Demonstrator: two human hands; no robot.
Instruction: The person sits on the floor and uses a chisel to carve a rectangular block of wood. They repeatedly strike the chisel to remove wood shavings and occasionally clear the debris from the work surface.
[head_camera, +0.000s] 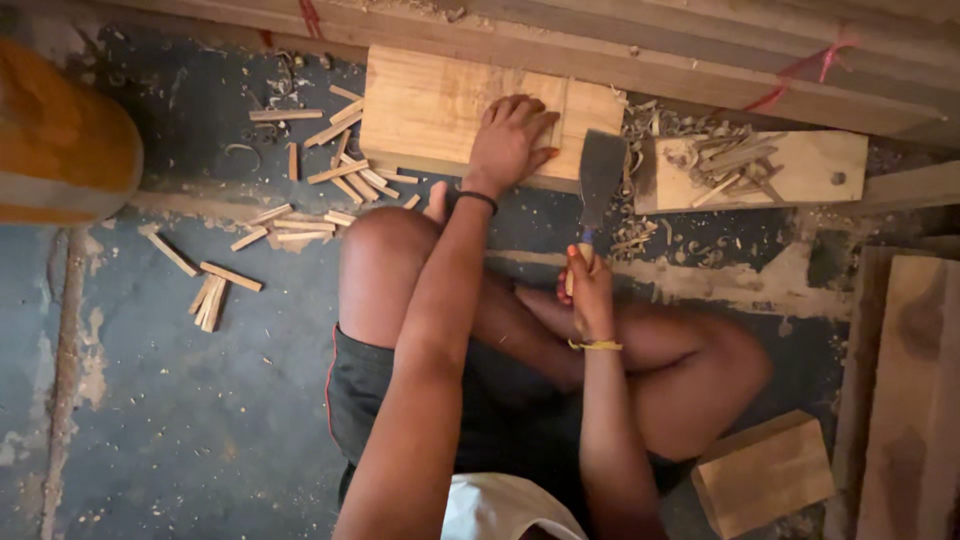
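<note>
I sit cross-legged on a dark floor. My left hand (508, 142) lies palm down, fingers spread, on a thick pale wooden block (425, 105) in front of me. My right hand (588, 285) grips the handle of a broad-bladed cleaver (600, 175), whose dark blade points away from me and hangs just right of the block's near edge. A black band is on my left wrist and a yellow one on my right.
Several short split wood sticks (330, 180) litter the floor left of the block. A flat board (800, 165) with chips lies at right. Long planks (640, 60) run along the back. Another block (765, 475) and boards (915, 390) sit at lower right.
</note>
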